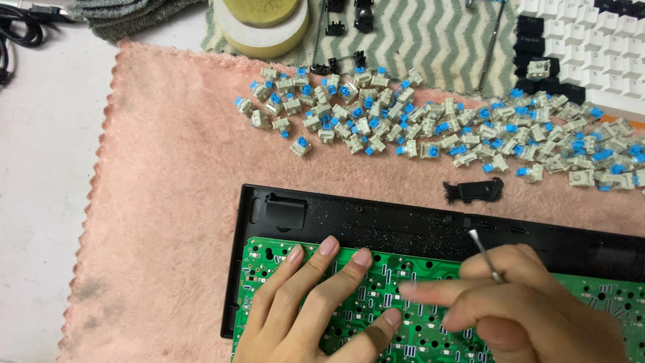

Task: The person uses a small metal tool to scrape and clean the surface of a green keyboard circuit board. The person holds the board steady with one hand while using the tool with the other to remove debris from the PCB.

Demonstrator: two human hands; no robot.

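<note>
Here the left hand (pixel 316 302) lies open, fingers flat on the green circuit board (pixel 416 316); the right hand (pixel 517 302) pinches what looks like a thin metal tool (pixel 485 254) above the black keyboard case (pixel 376 222).

Circuit board (pixel 430 336) partly under hands.

Your left hand (pixel 316 302) lies flat, palm down, fingers spread and stretched forward, the thumb angled out to the right. Your right hand (pixel 531 309) is loosely curled, its forefinger pointing left toward the left thumb, while thumb and fingers pinch a thin metal tool (pixel 485 254) that slants up-left.
</note>
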